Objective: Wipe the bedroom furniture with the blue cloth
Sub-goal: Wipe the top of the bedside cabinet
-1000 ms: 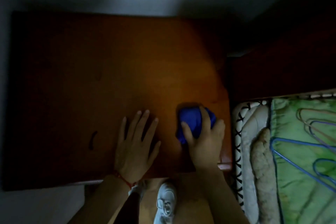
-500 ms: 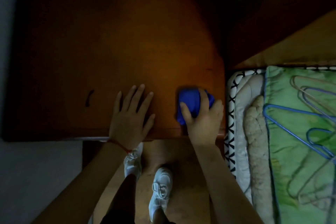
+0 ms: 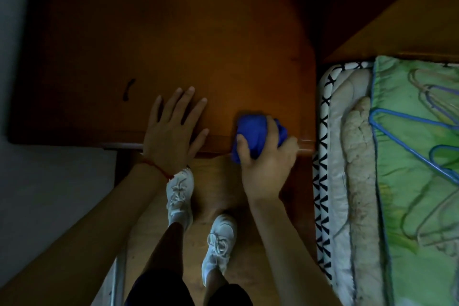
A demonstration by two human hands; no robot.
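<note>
One blue cloth (image 3: 255, 135), bunched, lies at the near right edge of the wooden worktop (image 3: 173, 40), gripped by the right hand (image 3: 267, 159) with fingers curled over it. Left hand (image 3: 172, 129) rests flat on the worktop beside it, fingers spread and straight, holding nothing. Blue hangers (image 3: 407, 129) lie on the bed (image 3: 409, 181) at right.

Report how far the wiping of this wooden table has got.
Done: cannot be told; the dim wooden table shows no wiped trail. In hand: the right hand has a grip on the bunched blue cloth at the table's near edge, by the right corner, while the left hand rests flat beside it. Left: any further wiping; a dark mark shows left of the hands.
</note>
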